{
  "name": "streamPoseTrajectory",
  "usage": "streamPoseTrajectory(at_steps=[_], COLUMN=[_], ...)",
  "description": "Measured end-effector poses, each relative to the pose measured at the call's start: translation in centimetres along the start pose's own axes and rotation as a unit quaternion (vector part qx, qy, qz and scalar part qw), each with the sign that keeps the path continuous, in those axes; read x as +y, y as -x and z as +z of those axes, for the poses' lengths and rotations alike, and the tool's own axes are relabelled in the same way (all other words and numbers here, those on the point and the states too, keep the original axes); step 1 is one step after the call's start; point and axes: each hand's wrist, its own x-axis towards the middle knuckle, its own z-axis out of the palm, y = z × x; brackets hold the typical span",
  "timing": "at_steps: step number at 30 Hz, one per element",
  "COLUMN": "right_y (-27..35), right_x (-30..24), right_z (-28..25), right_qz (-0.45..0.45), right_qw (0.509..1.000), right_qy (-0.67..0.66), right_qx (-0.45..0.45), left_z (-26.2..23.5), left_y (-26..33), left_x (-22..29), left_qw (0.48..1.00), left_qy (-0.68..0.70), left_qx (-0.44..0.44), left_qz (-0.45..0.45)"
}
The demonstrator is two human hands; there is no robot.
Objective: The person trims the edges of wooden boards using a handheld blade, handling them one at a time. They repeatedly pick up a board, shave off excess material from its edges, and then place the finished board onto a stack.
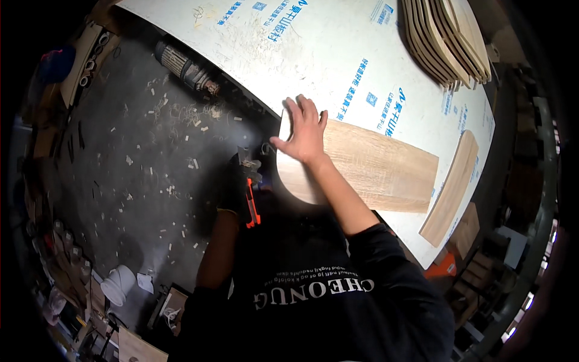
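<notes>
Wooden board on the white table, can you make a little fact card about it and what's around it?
Board: wood-grained, rounded left end past the table's edge
Under it: white table
Right hand: spread over the rounded end
Left hand: dark, beside an orange tool; grip unclear
Right of board: curved wooden strip
Far right corner: stacked curved pieces

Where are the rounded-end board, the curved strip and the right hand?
Rounded-end board [381,169]: head view, grained face.
Curved strip [453,190]: head view, mid-length.
Right hand [306,138]: head view, back of hand.
</notes>
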Motion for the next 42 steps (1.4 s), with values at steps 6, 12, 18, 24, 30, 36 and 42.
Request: streamPoseTrajectory(at_steps=[6,12,18,24,30,36,42], right_y=[3.3,8.4,19.7,21.1,16.7,13.9,9.7], right_x=[-1.3,0.6,4.9,9.2,8.6,5.1,-1.6], right_z=[-1.1,-3.2,-7.9,-5.2,-6.4,-6.1,-1.9], right_qz=[-0.022,-0.041,0.018,0.006,0.021,-0.083,-0.104], right_qw=[0.992,0.974,0.959,0.970,0.971,0.956,0.968], right_qy=[0.041,0.043,0.062,0.176,0.139,0.111,0.116], right_qx=[-0.120,-0.219,-0.276,-0.166,-0.194,-0.260,-0.196], left_z=[0.4,2.3,3.8,5.5,-0.8,-1.8,-5.1], left_y=[-0.8,-4.7,-7.2,-0.5,5.7,-1.9,1.3], left_x=[0.3,2.3,3.6,2.5,-3.9,2.8,-2.5], left_qw=[0.962,0.853,0.716,0.745,0.650,0.876,0.992], left_qy=[-0.216,-0.394,-0.642,-0.609,-0.657,-0.476,-0.087], left_qx=[0.059,0.066,-0.095,-0.168,-0.218,0.046,0.061], left_qz=[0.155,0.336,0.255,0.213,0.313,0.062,-0.060])
